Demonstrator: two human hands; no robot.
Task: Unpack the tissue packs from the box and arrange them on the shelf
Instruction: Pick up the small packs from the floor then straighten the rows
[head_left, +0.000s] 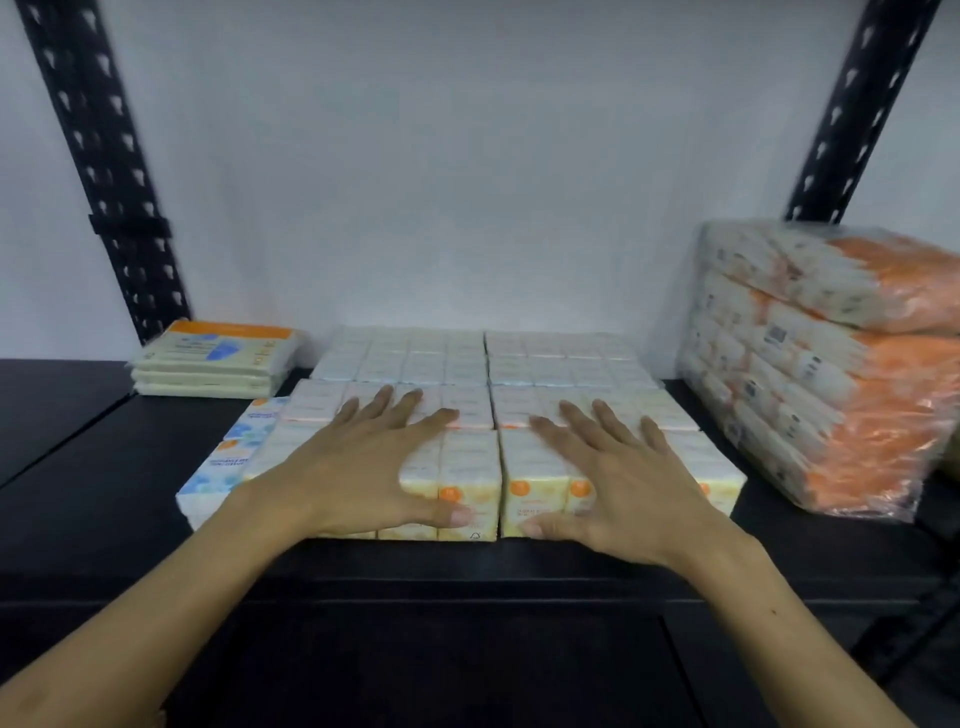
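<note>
Both hands (363, 457) flat atop front tissue packs (470, 467) on shelf (104, 467).

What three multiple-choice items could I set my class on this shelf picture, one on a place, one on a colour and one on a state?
1. Where does the large wrapped bundle lie on the shelf?
A. at the right end
B. at the left end
C. under the hands

2. What colour are the shelf's uprights?
A. white
B. black
C. orange

3. How do the left hand and right hand meet the tissue packs?
A. fists held clear of them
B. each pinching one pack and lifting it
C. flat on top, fingers spread

Answers: 1 A, the orange and white bundle sits far right, apart from the packs; 2 B, both perforated posts are black against the white wall; 3 C, both palms rest on the front packs with the fingers straight.
</note>
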